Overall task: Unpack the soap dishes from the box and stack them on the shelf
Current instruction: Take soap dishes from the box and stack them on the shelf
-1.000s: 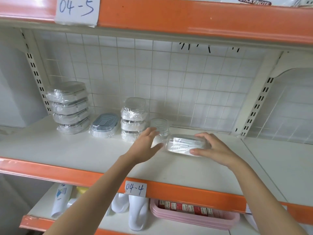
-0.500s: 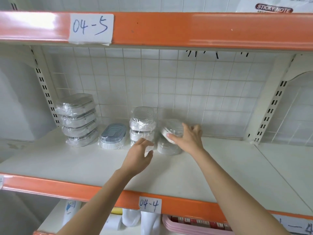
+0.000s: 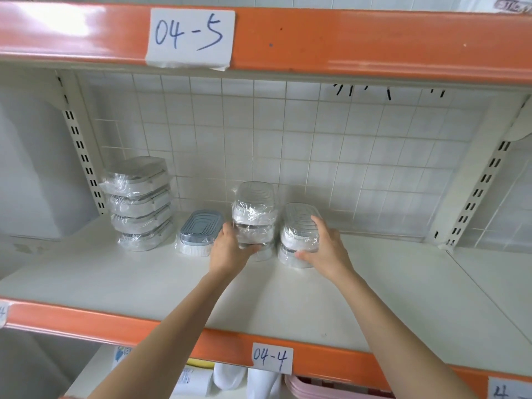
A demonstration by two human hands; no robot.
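Note:
Plastic-wrapped soap dishes stand in stacks on the white shelf. A tall stack is at the back left, with a single blue-lidded dish beside it. My left hand grips the lower part of the middle stack. My right hand holds the top dish of a two-high stack, thumb in front and fingers along its right side. The box is out of view.
An orange rail labelled 04-5 runs close overhead, and the shelf's front rail carries label 04-4. White tiled panel behind. A slotted upright stands at the right. Pink tray and white items lie on the shelf below.
My right hand has carried the wrapped dish to the back and set it on the single dish beside the middle stack. My left hand has moved forward onto the middle stack.

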